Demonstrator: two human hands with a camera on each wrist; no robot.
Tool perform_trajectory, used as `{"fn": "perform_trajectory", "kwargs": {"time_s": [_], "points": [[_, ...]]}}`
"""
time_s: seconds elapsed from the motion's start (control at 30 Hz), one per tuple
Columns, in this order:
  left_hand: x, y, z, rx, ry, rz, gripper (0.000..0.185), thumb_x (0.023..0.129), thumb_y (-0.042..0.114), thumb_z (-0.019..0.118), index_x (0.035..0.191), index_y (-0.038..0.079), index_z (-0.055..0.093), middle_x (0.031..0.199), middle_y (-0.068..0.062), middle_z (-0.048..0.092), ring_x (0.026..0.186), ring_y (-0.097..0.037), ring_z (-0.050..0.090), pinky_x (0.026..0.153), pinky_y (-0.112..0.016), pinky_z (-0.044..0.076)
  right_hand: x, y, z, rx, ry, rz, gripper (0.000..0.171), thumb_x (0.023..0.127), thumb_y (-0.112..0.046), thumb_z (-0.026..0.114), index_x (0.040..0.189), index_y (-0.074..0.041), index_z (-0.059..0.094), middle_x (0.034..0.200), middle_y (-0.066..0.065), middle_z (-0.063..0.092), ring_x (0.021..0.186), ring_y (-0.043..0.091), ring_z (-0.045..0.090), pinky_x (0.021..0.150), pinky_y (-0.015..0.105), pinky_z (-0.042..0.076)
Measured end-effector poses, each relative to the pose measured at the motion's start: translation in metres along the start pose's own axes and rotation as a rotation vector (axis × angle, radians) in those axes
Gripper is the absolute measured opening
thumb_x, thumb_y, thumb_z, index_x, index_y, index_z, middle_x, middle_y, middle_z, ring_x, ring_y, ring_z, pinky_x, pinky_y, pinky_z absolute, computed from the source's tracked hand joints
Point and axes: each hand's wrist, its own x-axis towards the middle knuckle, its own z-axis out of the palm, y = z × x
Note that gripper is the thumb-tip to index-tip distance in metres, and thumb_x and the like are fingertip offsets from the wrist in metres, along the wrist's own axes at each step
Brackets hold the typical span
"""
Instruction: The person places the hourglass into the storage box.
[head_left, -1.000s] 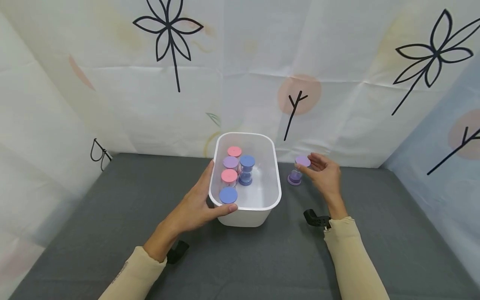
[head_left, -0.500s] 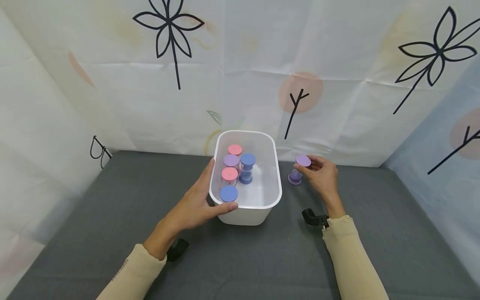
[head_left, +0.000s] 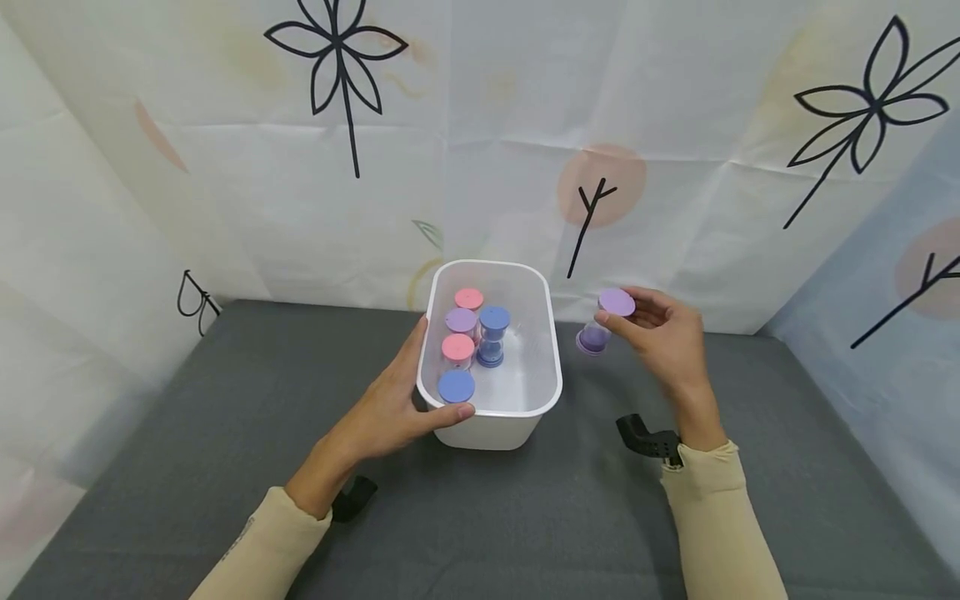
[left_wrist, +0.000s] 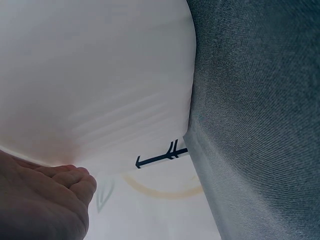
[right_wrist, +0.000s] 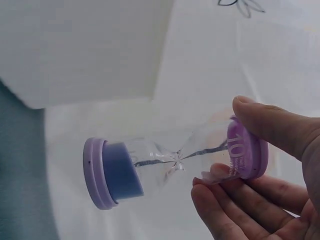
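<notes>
My right hand (head_left: 660, 333) pinches the top cap of a purple hourglass timer (head_left: 604, 321) and holds it lifted off the grey table, just right of a white tub (head_left: 553, 367). In the right wrist view the purple timer (right_wrist: 170, 160) shows its clear glass body, with my fingertips (right_wrist: 260, 117) on its cap. My left hand (head_left: 390, 408) grips the tub's near left rim, thumb over the edge. Inside the tub stand several timers: two pink-capped (head_left: 458, 347), one purple-capped (head_left: 461, 321) and two blue-capped (head_left: 457, 387). The left wrist view shows the tub wall (left_wrist: 95, 75) beside my left hand (left_wrist: 40, 200).
The grey table top (head_left: 225, 467) is closed in by white sheets printed with black flowers (head_left: 480, 150) at the back and both sides. Black wrist mounts (head_left: 645, 440) sit at both cuffs.
My right hand has closed on the purple timer's cap and lifted it off the table, up and slightly right. The left hand and tub have stayed put.
</notes>
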Motion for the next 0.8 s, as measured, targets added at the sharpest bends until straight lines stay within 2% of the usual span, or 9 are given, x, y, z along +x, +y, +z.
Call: {"fn": "perform_trajectory", "kwargs": {"time_s": [0.17,0.33,0.57,0.7,0.8], "points": [[0.000,0.000,0.000,0.005,0.001,0.006,0.117,0.082,0.049,0.082,0.162,0.038,-0.002,0.167,0.011,0.012,0.146,-0.021,0.031,0.111,-0.061,0.030,-0.007,-0.019,-0.005,0.027,0.009,-0.087,0.048,0.081,-0.004,0.086,0.124,0.007,0.068,0.102,-0.004,0.072,0.090,0.007,0.071,0.079,0.017,0.054],[0.000,0.000,0.000,0.014,0.001,0.005,0.118,0.082,0.049,0.082,0.163,0.035,-0.003,0.168,0.005,0.011,0.147,-0.022,0.030,0.111,-0.063,0.030,-0.013,-0.035,-0.005,0.078,0.040,-0.171,0.043,0.079,0.005,0.084,0.120,0.009,0.069,0.104,0.000,0.073,0.093,0.011,0.071,0.082,0.019,0.054],[0.000,0.001,0.000,0.001,-0.001,-0.001,0.118,0.082,0.049,0.083,0.162,0.038,-0.003,0.168,0.006,0.011,0.147,-0.021,0.029,0.112,-0.061,0.029,-0.021,-0.052,-0.001,0.194,0.089,-0.295,0.044,0.075,0.018,0.080,0.118,0.011,0.070,0.107,0.007,0.074,0.098,0.017,0.071,0.088,0.023,0.053],[-0.001,0.001,0.000,0.003,-0.003,-0.002,0.118,0.082,0.048,0.082,0.163,0.033,-0.003,0.168,0.005,0.011,0.147,-0.021,0.030,0.112,-0.061,0.029,-0.024,-0.058,0.003,0.285,0.059,-0.381,0.046,0.073,0.023,0.078,0.117,0.014,0.069,0.108,0.013,0.073,0.099,0.020,0.071,0.090,0.026,0.053],[-0.001,0.001,0.000,0.005,-0.002,0.003,0.118,0.082,0.048,0.082,0.163,0.033,-0.002,0.168,0.007,0.011,0.146,-0.022,0.030,0.111,-0.061,0.030,-0.027,-0.061,0.007,0.281,0.026,-0.459,0.048,0.072,0.025,0.078,0.118,0.016,0.067,0.110,0.014,0.072,0.100,0.021,0.071,0.092,0.028,0.052]]}}
